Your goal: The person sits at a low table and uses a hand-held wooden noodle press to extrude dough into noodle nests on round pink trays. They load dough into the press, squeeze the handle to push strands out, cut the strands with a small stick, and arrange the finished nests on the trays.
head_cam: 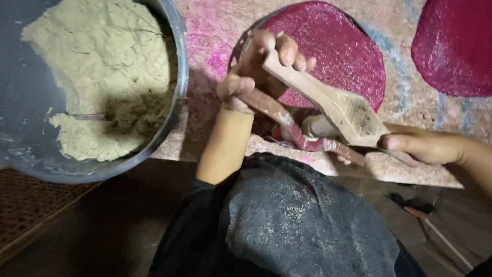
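1. Large dark round basin (177, 61), upper left, is roughly half full of pale tan crumbly powder (102, 66). Its rim sits just beside the left forearm. Risk: an elbow swing bumps the rim and powder spills onto the work surface or lap.
2. Flat board (410, 169), stained pink and pale, serves as the work surface. Its front edge sits just above the person's dark-clothed knee (307, 220). Risk: anything pushed forward slides off that edge.
3. Magenta round disc (338, 46) lies flat on the board, right behind the left hand. A second magenta disc (456, 46) sits at upper right, well apart. Risk: a tool slip scuffs or tears the near one; it looks soft, though I can't confirm that.
4. Flat pale wooden paddle-shaped tool (328, 102) runs diagonally between both hands, with dark smears on its wide end. Risk: uneven pull from the two hands twists it loose.
5. Reddish-stained curved wooden piece (297, 131) lies under the paddle, touching it. A small pale round lump (319, 125) is wedged between them. Risk: the lump pops out sideways under pressure.
6. Left hand (256, 66): fingers curled tight around the paddle's narrow end and the top of the curved piece.
7. Right hand (425, 146): closed on the lower ends of the tools, thumb forward. Which piece it clamps, I cannot tell. Risk: pinched fingertip.
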